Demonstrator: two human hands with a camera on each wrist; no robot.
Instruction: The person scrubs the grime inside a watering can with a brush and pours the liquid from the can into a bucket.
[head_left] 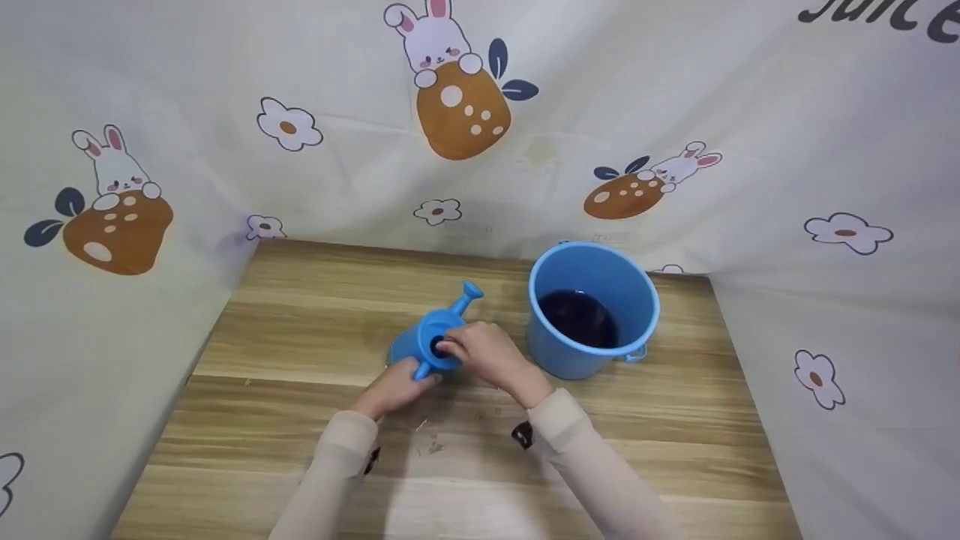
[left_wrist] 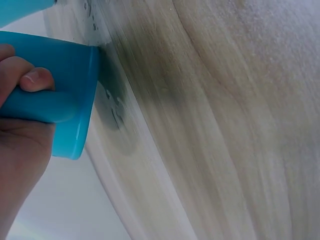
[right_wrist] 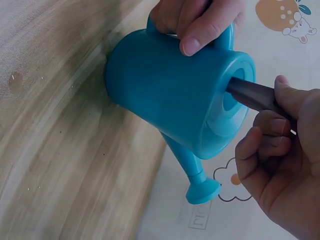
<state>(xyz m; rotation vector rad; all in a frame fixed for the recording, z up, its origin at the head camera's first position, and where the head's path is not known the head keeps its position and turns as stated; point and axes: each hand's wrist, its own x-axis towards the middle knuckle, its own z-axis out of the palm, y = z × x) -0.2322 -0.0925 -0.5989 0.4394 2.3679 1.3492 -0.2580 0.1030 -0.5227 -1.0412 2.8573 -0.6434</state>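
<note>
A small blue watering can (head_left: 420, 336) stands tilted on the wooden table (head_left: 300, 315), its spout (head_left: 469, 292) pointing away from me. My left hand (head_left: 409, 377) grips its handle; the left wrist view shows the thumb (left_wrist: 35, 80) pressed on the blue handle (left_wrist: 45, 107). My right hand (head_left: 452, 347) pinches a dark, slim rod-like object (right_wrist: 250, 94), whose end is inside the round top opening of the can (right_wrist: 165, 90). In the right wrist view my left hand (right_wrist: 200, 22) curls over the can from above and my right hand (right_wrist: 276, 107) is at lower right.
A blue bucket (head_left: 562, 352) holding dark liquid stands on the table just right of the can, close to my right wrist. Cloth walls printed with rabbits and flowers (head_left: 457, 97) enclose the table at the back and both sides. Small specks (head_left: 431, 446) lie near my forearms.
</note>
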